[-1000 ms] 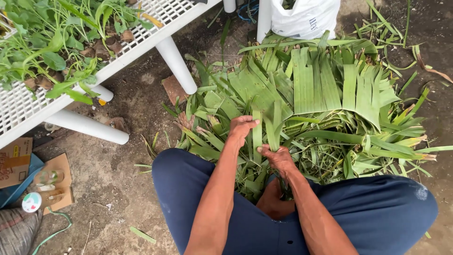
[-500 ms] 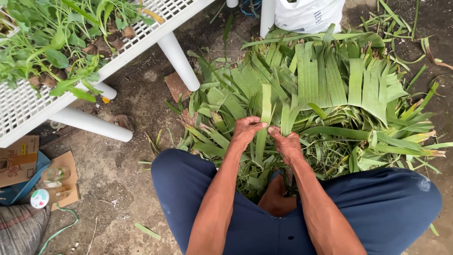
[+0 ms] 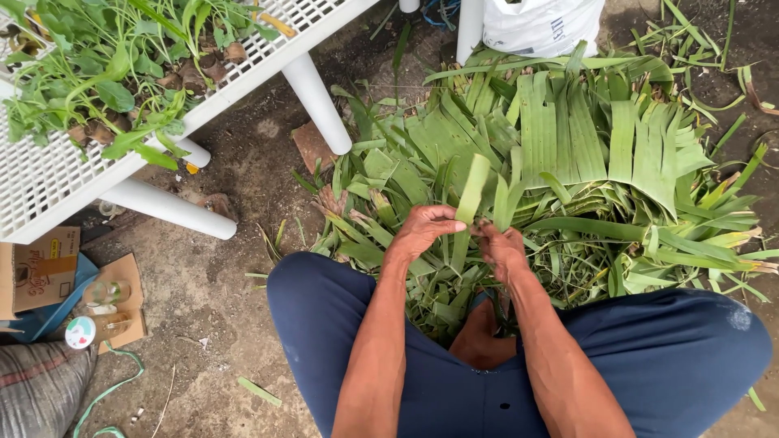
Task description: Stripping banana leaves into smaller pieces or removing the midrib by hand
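Observation:
I squat over a heap of long green leaf strips (image 3: 568,154) spread on the dirt ground. My left hand (image 3: 422,229) pinches one upright green strip (image 3: 471,191) near its middle. My right hand (image 3: 501,247) grips the same strip just beside it, and a second short strip (image 3: 505,199) rises from between my fingers. Both hands meet above the near edge of the heap, in front of my knees in dark blue trousers (image 3: 324,324).
A white grid bench (image 3: 49,178) with leafy plants stands at upper left on white tube legs (image 3: 320,101). A white sack (image 3: 544,24) sits at the top. Cardboard pieces (image 3: 40,272), a small jar and a green cord lie at lower left.
My hands have risen from the heap and come together, lifting a green strip upright between them. The view has shifted slightly.

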